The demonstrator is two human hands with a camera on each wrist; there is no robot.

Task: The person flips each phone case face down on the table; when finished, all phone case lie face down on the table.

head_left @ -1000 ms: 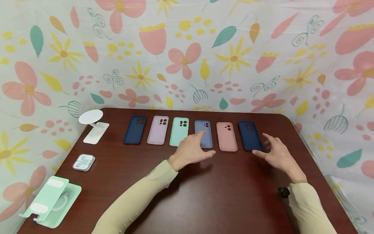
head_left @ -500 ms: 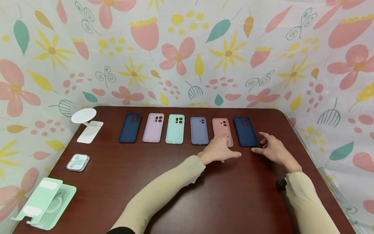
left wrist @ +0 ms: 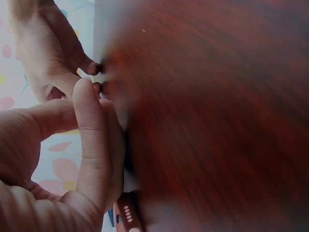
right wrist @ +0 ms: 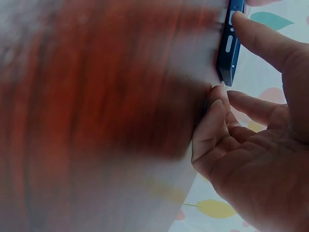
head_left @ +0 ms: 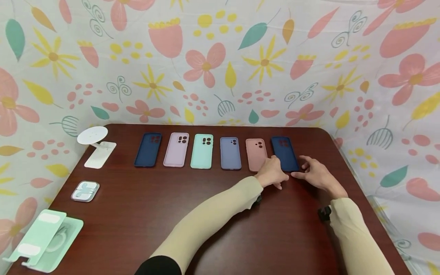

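Observation:
A dark blue phone case (head_left: 284, 154) lies at the right end of a row of phone cases on the table. My right hand (head_left: 317, 175) is at its lower right side, fingers loosely bent, thumb by the near corner. In the right wrist view a fingertip meets the buttoned edge of the dark blue case (right wrist: 231, 46). My left hand (head_left: 272, 172) reaches across to the gap between that case and the pink phone case (head_left: 256, 152), overlapping the pink one's corner. In the left wrist view its fingers (left wrist: 92, 150) are fairly straight, with nothing gripped; the pink case's edge (left wrist: 127, 215) shows below.
Further left in the row lie a periwinkle case (head_left: 230, 154), a mint case (head_left: 201, 152), a lilac case (head_left: 176, 150) and another dark blue case (head_left: 148, 150). Along the left side stand a white stand (head_left: 99, 154), boxed earphones (head_left: 85, 191) and a mint folding stand (head_left: 51, 240).
My left hand has moved right, from over the periwinkle case past the pink one to the right dark blue case. My right hand has stayed by that case. The head view has shifted slightly.

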